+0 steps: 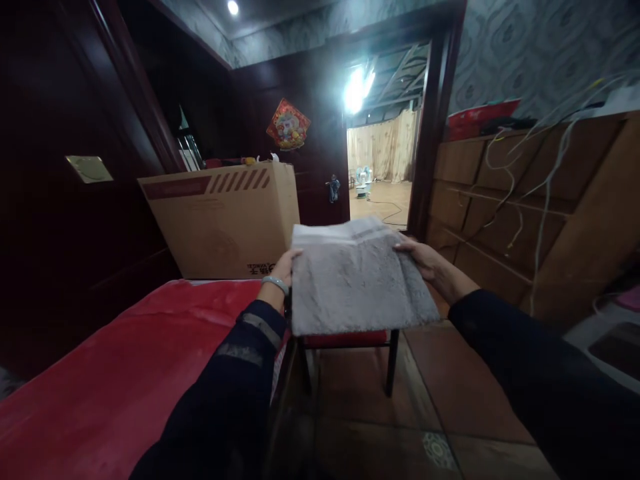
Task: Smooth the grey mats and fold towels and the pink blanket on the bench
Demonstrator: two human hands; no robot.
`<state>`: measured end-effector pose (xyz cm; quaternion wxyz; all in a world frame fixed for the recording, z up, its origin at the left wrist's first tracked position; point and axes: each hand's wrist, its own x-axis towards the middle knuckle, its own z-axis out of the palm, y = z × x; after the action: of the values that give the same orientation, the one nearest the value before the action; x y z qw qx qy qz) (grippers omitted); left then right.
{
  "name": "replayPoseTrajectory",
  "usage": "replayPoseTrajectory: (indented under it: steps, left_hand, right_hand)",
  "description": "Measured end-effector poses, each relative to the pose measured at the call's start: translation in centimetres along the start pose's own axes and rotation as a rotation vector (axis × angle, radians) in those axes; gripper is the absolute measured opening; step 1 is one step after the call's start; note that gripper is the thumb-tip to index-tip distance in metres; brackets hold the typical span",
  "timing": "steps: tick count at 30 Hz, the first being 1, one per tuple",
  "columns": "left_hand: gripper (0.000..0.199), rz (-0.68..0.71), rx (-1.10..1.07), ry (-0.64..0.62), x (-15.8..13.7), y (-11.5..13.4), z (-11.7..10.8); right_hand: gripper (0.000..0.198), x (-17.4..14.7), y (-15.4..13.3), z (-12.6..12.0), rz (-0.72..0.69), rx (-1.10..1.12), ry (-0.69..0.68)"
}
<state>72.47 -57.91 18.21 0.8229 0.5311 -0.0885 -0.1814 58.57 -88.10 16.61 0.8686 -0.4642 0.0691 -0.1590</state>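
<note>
A grey plush towel (357, 287) is stretched between my two hands, its lower edge hanging down and a paler band along the top. My left hand (286, 267) grips its left side near the upper corner, fingers partly hidden behind the cloth; a pale bangle circles the wrist. On the opposite side my right hand (419, 257) pinches the upper right edge, thumb in front. Below and behind the towel stands a dark-legged chair (393, 373) with a red seat (345, 340), mostly covered from sight by the cloth.
A red-covered bed (130, 360) lies to the left, with a large cardboard box (225, 227) beyond it. Wooden cabinets (520, 173) with loose white cables line the right. An open doorway (385, 133) leads to a lit room. The floor (360, 400) is tiled.
</note>
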Motion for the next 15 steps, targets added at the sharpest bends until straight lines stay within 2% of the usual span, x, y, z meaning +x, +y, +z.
replayPoseTrajectory:
  steps: [2, 4, 7, 10, 15]
  left_hand:
    - [0.018, -0.058, 0.069, 0.014, 0.6, -1.3, 0.2]
    - [0.014, -0.055, 0.098, 0.031, 1.0, -1.8, 0.1]
    - [0.008, -0.033, 0.164, 0.071, 1.4, -1.7, -0.3]
    - [0.011, 0.019, 0.258, 0.131, 1.8, -1.4, -0.6]
    - [0.02, 0.216, 0.457, 0.241, 2.1, -1.4, -0.9]
  right_hand:
    - [0.07, 0.2, 0.3, -0.8, 0.052, -0.087, 0.07]
    - [0.074, 0.3, 0.4, -1.0, 0.077, -0.146, 0.102]
    - [0.074, 0.2, 0.3, -0.8, 0.087, -0.184, 0.095]
    - [0.075, 0.3, 0.1, -0.5, 0.093, -0.224, 0.095]
    - [0.071, 1.2, 0.1, -1.2, -0.071, -0.423, 0.165]
